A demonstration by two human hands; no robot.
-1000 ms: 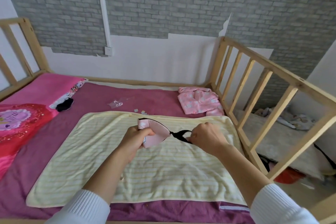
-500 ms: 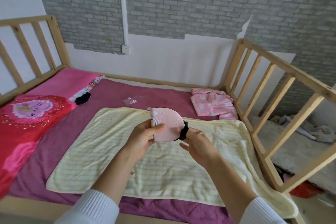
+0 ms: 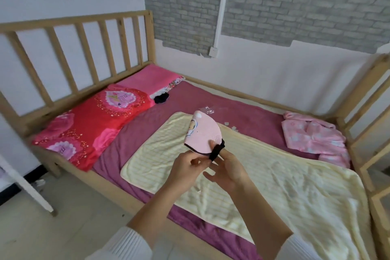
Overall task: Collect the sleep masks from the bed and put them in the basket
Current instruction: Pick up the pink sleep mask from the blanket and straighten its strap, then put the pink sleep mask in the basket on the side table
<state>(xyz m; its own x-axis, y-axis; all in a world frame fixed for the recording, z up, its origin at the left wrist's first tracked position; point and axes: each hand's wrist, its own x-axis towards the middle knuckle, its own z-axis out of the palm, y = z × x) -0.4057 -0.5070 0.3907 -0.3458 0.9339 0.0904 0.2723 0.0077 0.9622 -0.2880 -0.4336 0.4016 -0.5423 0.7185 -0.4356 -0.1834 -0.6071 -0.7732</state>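
We see a towel (image 3: 274, 175) spread on the bed (image 3: 242, 112), pillows (image 3: 95, 120) at frame left, folded clothing (image 3: 312, 137) at right, another mask (image 3: 161, 98) beside the pillows.

It was a home bedroom: a wooden-railed bed (image 3: 135, 65), red pillow (image 3: 88, 124), yellow blanket (image 3: 285, 192), brick-patterned wallpaper (image 3: 295, 2).
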